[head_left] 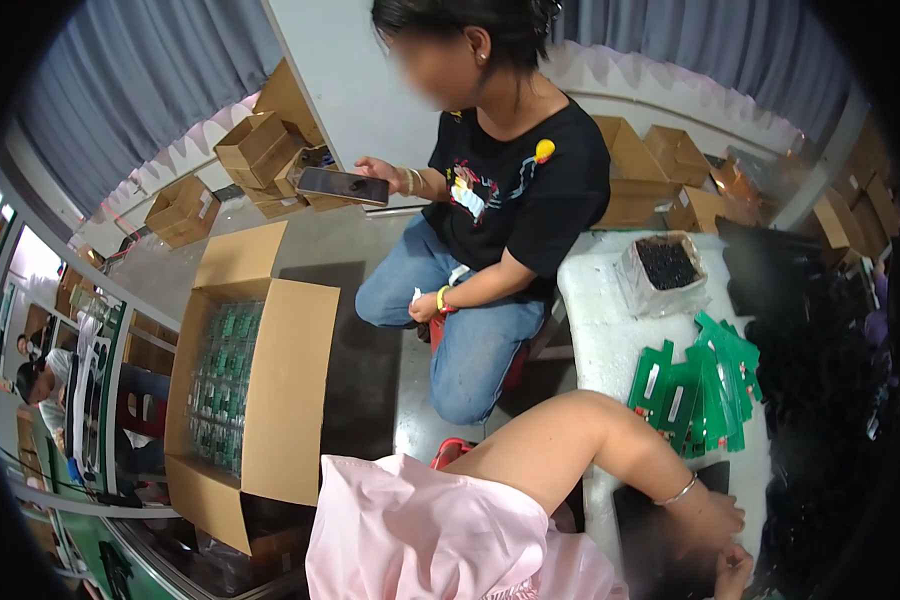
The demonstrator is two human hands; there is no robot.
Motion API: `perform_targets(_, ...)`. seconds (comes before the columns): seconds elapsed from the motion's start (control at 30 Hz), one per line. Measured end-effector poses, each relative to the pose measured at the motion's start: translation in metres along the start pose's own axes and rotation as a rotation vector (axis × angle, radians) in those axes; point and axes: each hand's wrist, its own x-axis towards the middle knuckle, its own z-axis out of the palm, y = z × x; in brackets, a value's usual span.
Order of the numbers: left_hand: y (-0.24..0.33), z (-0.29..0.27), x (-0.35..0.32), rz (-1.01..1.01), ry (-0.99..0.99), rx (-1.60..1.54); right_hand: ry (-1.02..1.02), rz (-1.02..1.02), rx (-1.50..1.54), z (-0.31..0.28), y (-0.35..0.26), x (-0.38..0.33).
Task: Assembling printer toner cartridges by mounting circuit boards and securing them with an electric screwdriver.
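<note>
And down at four o'clock, both hands are in close: the left hand (708, 522), bracelet at the wrist, reaches over a dark pad (638, 515), fingers curled in toward the right hand (735, 572), which just peeks in at the lower edge. Is anything pinched between those fingers? I can't tell: the left hand's fingers are partly turned away, and the right's tips look bent together, but nothing shows in the grip.

Just above the hands, between three and four o'clock, there are the green boards (712, 385), fanned and overlapping on the white work surface (602, 330). Some have small parts at their lower ends, so the sound play, I'd judge, is to lift one at a time by its long edges, clear of those parts, and not drag it across its neighbours.

Up near three o'clock sits the bag-lined box of black pieces (667, 262), with a dark heap (815, 400) along the right side; best to leave a gap between that heap and the boards, so nothing strays underneath.

For this close work, I'd rest the left wrist lightly on the pad, let the right fingertips do the fine part, and turn the head toward four o'clock, because the hands sit far out in view.
</note>
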Motion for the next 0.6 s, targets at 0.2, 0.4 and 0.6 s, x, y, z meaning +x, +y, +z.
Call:
perform_targets(0.2,0.013,-0.02,0.0,0.015,-0.107,0.14,0.195,0.073,-0.41,-0.02,0.0,0.007)
perform_targets(0.4,0.024,-0.022,0.0,-0.118,-0.391,-0.165,0.362,0.251,0.361,-0.006,0.072,0.025)
perform_targets(0.6,0.041,0.024,-0.037,0.157,0.095,0.067,0.6,-0.246,-0.119,0.015,0.163,0.001)
